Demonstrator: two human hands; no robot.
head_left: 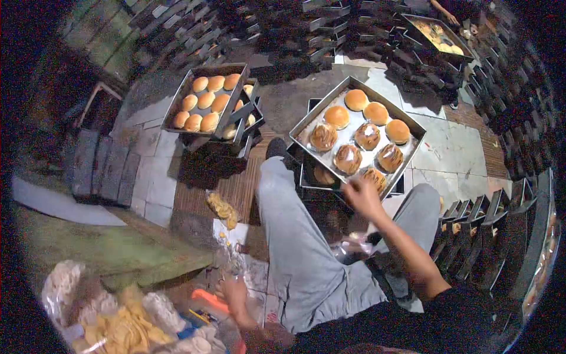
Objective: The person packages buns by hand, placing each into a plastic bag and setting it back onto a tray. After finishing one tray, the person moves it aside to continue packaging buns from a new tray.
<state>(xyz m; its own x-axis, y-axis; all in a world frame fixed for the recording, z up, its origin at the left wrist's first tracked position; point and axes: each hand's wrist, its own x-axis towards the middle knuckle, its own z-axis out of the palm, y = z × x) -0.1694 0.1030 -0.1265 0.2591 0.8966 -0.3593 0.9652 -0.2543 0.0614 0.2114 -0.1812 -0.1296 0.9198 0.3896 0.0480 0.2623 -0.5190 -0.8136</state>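
My right hand (pixel 362 196) is over the near corner of a metal tray (pixel 318 109), its fingers drawn together right at a drizzled bun (pixel 374 177); what they pinch is hidden. Golden round buns (pixel 356 100) fill the far side of this tray. Those nearer me, such as one bun (pixel 348 159), carry brown streaks, some with a white patch on top. Low on the left, my left hand (pixel 233 290) is blurred beside an orange strip-like object (pixel 210 300). Crumpled clear plastic (pixel 234 259) lies just beyond its fingers.
Plain buns sit in another tray (pixel 187 82) on a stack at the left. Dark empty tins (pixel 483 209) line the right. Bagged yellowish pieces (pixel 127 324) are at lower left, a yellow clump (pixel 221 209) on the floor. A person's arm (pixel 445 12) reaches near a far tray (pixel 439 36).
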